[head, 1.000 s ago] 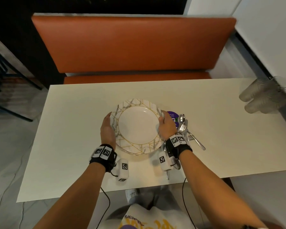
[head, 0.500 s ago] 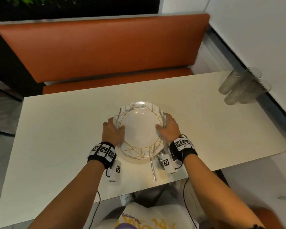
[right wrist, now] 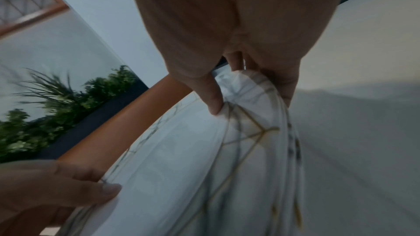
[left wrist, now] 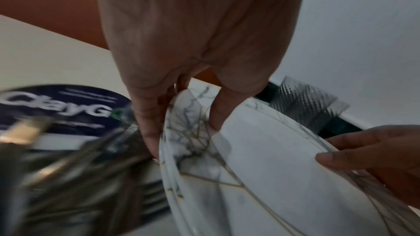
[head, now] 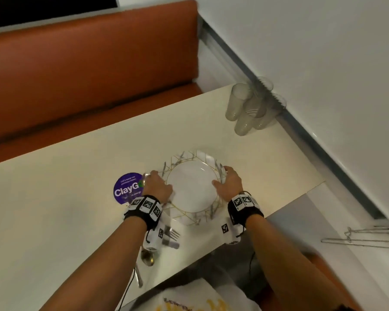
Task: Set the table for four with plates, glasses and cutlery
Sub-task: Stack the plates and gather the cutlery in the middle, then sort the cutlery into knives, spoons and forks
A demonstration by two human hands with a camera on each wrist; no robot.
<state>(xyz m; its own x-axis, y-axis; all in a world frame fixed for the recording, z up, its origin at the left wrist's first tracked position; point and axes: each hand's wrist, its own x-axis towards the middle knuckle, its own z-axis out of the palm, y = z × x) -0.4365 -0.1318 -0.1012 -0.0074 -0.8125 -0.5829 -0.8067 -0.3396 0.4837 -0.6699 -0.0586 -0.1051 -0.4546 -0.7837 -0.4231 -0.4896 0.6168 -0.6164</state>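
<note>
The left hand [head: 157, 187] is clamped on the left rim of a stack of plates [head: 190, 187], thumb lying over the marbled border and the fingers [left wrist: 147, 132] curled under the edge; the left wrist view shows at least two rims stacked one on another there. The right hand [head: 230, 184] grips the opposite rim the same way, thumb on top, fingers wrapped beneath. In the right wrist view the stack is seen edge-on, several gold-lined rims layered. The plates sit right of centre in the head view, over the near part of the cream tabletop [head: 76, 187]; whether they rest on it or are lifted clear I cannot tell. They are round, face up, roughly level, so no long axis to speak of. Just left of the left hand, touching it in the picture, is a round purple sticker [head: 127, 188] reading "ClayG…", flat on the tabletop. Below the left wrist, lower centre of the frame, lies the cutlery [head: 157, 245]: fork tines pointing toward the upper right, a spoon bowl nearer the tabletop's near edge, handles running down toward the bottom of the frame. At the upper right, near the wall, a cluster of clear glasses [head: 249, 108] stands on the tabletop, well apart from the plates. An orange bench [head: 88, 75] fills the upper left.
</note>
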